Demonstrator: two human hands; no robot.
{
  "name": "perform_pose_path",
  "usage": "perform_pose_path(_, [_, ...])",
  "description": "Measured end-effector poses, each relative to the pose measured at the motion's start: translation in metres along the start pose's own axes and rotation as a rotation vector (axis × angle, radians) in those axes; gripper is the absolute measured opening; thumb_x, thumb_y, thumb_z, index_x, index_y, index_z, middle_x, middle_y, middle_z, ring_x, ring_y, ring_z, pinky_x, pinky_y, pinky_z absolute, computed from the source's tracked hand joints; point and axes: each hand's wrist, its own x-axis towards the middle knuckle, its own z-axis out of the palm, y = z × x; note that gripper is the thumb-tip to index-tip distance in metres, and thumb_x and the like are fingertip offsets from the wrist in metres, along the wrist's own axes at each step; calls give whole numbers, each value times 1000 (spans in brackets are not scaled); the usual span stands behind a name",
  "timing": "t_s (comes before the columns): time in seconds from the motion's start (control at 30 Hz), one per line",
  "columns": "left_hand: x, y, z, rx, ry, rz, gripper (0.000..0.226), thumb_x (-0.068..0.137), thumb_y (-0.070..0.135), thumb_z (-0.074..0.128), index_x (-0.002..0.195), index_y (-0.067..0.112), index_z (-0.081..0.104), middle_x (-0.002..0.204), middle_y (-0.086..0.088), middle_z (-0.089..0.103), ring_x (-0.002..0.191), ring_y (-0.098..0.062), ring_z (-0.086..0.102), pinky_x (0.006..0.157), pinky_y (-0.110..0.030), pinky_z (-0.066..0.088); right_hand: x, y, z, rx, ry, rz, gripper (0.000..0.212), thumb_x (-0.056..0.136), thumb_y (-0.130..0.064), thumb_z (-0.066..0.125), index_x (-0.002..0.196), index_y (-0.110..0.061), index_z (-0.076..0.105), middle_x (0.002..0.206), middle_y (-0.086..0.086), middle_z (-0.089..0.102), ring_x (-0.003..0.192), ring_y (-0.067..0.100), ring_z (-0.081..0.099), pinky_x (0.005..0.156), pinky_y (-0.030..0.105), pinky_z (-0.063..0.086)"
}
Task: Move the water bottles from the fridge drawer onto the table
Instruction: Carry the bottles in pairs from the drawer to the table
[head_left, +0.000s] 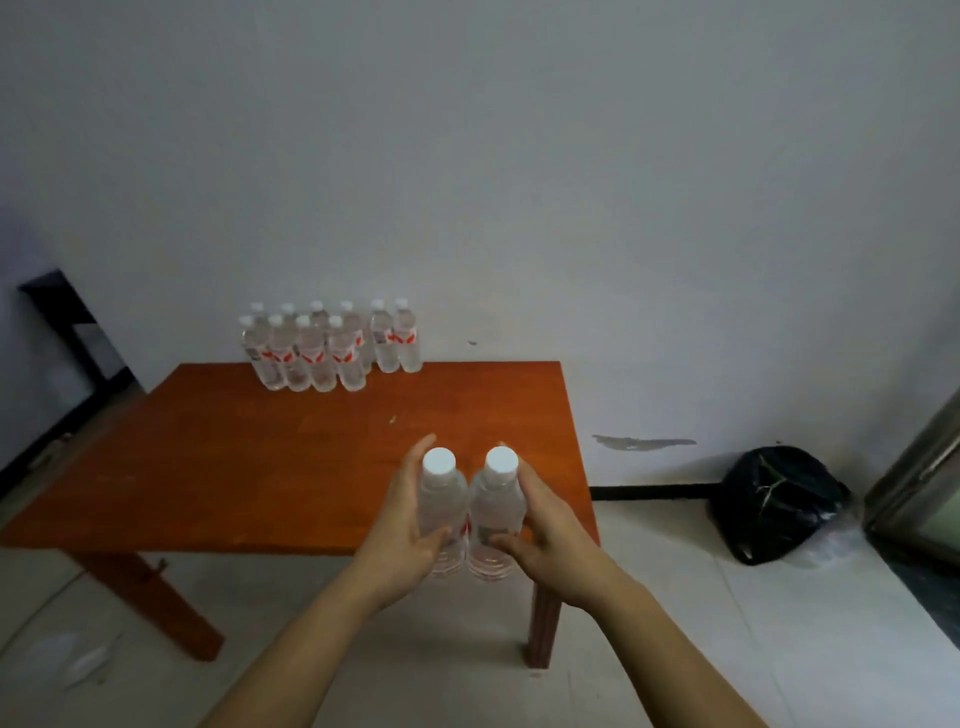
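Observation:
I hold two clear water bottles with white caps upright, side by side and touching, over the near right part of the orange-brown wooden table (208, 467). My left hand (400, 530) grips the left bottle (441, 499). My right hand (545, 525) grips the right bottle (496, 499). Whether their bases rest on the table edge or hang just in front of it, I cannot tell. Several more bottles with red labels (327, 348) stand in a cluster at the table's far edge against the wall. The fridge drawer is out of view.
A black plastic bag (779, 504) lies on the floor to the right, by a metal door frame (914, 478). A dark doorway or cabinet (72, 338) is at the far left. Pale tiled floor surrounds the table.

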Motion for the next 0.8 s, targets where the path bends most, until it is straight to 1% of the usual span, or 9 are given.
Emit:
perform_pose_path(0.07, [38,-9,-10,1,19,13,107,81,5,77,146,59,12,161,12,19,149,-12,20,119,-50,28,44,18,2,9,-13,-21,86,89,-27,71,151,-49,17,153,-23,35,142,1,34,114,41,40])
perform_pose_path(0.17, [101,-20,-32,55,41,-1,97,82,10,78,140,63,20,154,11,31,144,-12,32,114,-45,38,113,38,-3,19,-33,-7,93,91,-30,70,155,-45,5,161,-19,24,147,3,25,119,38,31])
perform_pose_path(0.23, [141,-27,-48,76,47,-31,89,82,15,79,142,53,27,149,12,38,139,-9,38,109,-35,42,159,49,-7,28,-45,12,95,90,-32,70,157,-39,3,162,-16,22,148,7,24,120,38,30])
perform_pose_path(0.33, [195,-35,-73,45,113,-41,79,78,14,83,140,34,39,137,12,52,126,-4,51,101,-32,49,229,55,-11,36,-34,-10,91,85,-33,75,156,-35,17,156,-15,35,142,7,35,115,40,38])
perform_pose_path(0.4, [221,-42,-89,13,164,-62,71,77,9,82,133,33,45,127,12,58,115,-1,58,92,-28,52,270,53,-8,56,-43,-37,79,84,-28,78,147,-37,32,145,-20,46,133,0,45,109,32,45])
perform_pose_path(0.47, [245,-47,-104,-3,188,-26,65,78,3,80,124,36,48,118,16,62,108,3,61,85,-26,55,306,52,-2,54,-63,-53,72,83,-25,78,141,-39,38,137,-22,51,125,-4,49,103,24,48])
perform_pose_path(0.6, [298,-74,-131,54,204,68,63,74,-6,79,108,38,50,107,44,55,103,16,56,77,-8,49,372,71,19,-26,-45,-42,78,80,-34,80,145,-37,36,141,-12,47,123,-1,44,104,25,42])
perform_pose_path(0.73, [358,-137,-154,76,188,14,68,70,13,87,111,51,49,109,37,57,106,15,55,86,-22,47,425,99,52,-91,21,78,80,77,-33,82,144,-35,38,140,-8,45,120,1,40,106,30,41])
perform_pose_path(0.8, [390,-171,-164,90,151,-19,63,67,20,89,113,48,56,112,27,62,108,7,58,90,-31,50,449,109,68,-123,46,152,80,74,-31,84,141,-33,41,136,-7,48,117,2,42,105,33,44])
